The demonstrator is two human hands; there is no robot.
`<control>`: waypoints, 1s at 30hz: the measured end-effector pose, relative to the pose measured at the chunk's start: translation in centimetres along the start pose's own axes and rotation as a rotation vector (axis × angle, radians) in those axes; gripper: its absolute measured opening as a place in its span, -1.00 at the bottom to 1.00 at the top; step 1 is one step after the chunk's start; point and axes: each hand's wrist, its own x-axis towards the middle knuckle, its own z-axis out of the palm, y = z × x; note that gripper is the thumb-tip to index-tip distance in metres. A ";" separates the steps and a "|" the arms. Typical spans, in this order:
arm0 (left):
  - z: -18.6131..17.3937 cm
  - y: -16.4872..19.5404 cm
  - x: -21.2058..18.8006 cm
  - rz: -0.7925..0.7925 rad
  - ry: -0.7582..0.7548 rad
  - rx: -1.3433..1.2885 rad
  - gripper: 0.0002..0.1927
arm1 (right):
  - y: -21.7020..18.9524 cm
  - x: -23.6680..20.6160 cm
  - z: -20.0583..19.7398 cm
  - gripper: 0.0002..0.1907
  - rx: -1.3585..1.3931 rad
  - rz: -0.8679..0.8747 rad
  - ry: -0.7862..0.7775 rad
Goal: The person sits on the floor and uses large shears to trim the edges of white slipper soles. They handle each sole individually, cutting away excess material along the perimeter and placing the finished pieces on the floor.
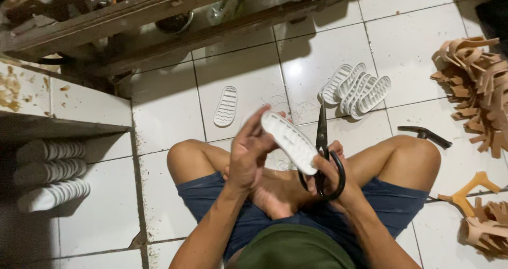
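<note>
The person is sitting cross-legged on the white tiled floor (164,110), and the left hand (247,155) is curling its fingers around the near end of a white ribbed rubber shoe sole (289,141), holding it up above the lap with its tread side facing the camera. The right hand (334,178) is gripping the looped handles of a pair of black metal shears (323,152); the fingers are threading through the loops, and the blades are pointing up along the sole's right edge. Whether the blades are biting into the rubber is hard to make out, since the sole is covering part of them. A single white sole (226,106) is lying flat farther out on the floor, and a fanned row of white soles (357,92) is resting beyond the right knee. A dark hammer (426,135) is lying near that knee. Tan strap pieces (473,84) are piling up at the floor's right edge, partly cut off by the frame. Rolled white soles (50,176) are sitting in shadow at the left edge, blurred.
</note>
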 end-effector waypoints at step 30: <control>0.9 3.2 -4.1 0.048 0.059 0.225 -0.37 | -6.4 -5.5 3.6 -0.78 -1.243 -0.761 0.107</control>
